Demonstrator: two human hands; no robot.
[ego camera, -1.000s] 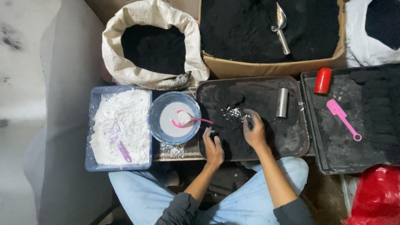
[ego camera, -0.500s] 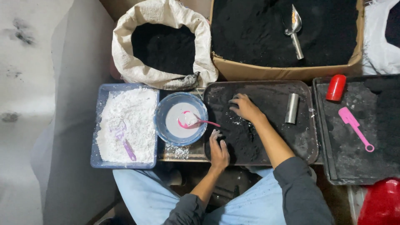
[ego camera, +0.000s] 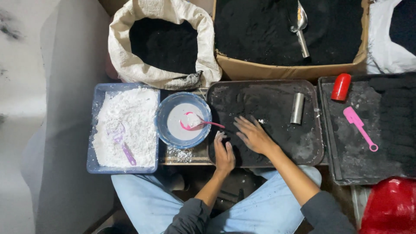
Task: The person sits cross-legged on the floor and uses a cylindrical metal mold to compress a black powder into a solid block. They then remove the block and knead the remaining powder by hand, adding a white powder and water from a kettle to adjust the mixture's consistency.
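Pulled back from the upper left of the black tray [ego camera: 310, 149] half a second ago, the right hand [ego camera: 253, 135] now lies flat on the dark powder near the tray's middle, fingers spread toward 10 o'clock, gripping nothing. Left hand [ego camera: 224, 154] has stayed at the tray's near-left edge, loosely curled, fingertips dusted white. At 9 o'clock sits a blue bowl [ego camera: 167, 130] with a pink spoon [ego camera: 200, 124]; at 2 o'clock, a metal cylinder [ego camera: 297, 108].
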